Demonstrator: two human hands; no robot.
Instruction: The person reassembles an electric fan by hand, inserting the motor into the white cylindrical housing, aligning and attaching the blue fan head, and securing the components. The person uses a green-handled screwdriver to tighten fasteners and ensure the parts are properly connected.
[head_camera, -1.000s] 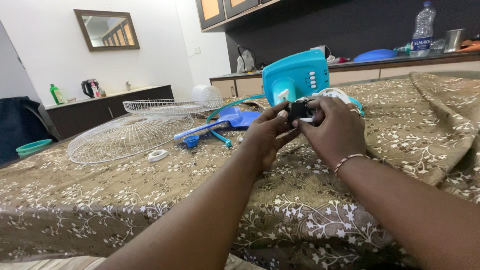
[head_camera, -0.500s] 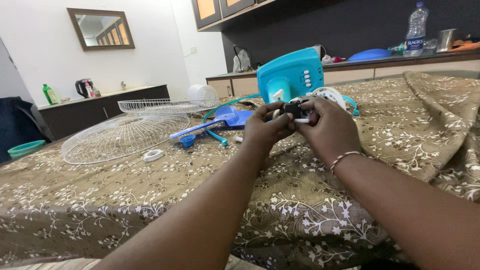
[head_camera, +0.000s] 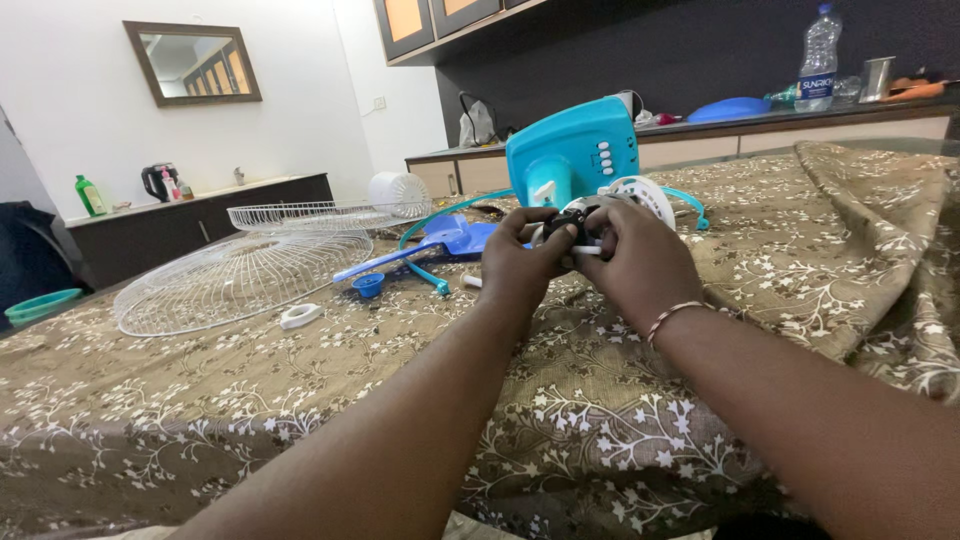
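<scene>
My left hand and my right hand meet over the brown floral cloth, and both grip a small black part with a white pin sticking out of it. Fingers cover most of the part. Just behind the hands stands a turquoise fan base with a row of white buttons, and a white round fan housing lies beside it. A thin bangle sits on my right wrist.
Two white wire fan guards lie at the left, with a white ring, a blue cap and a blue fan blade near them. A counter at the back holds a water bottle, a steel cup and a blue lid.
Both hands have drawn closer together around the black part and turned it a little. The view has shifted slightly to the right.
</scene>
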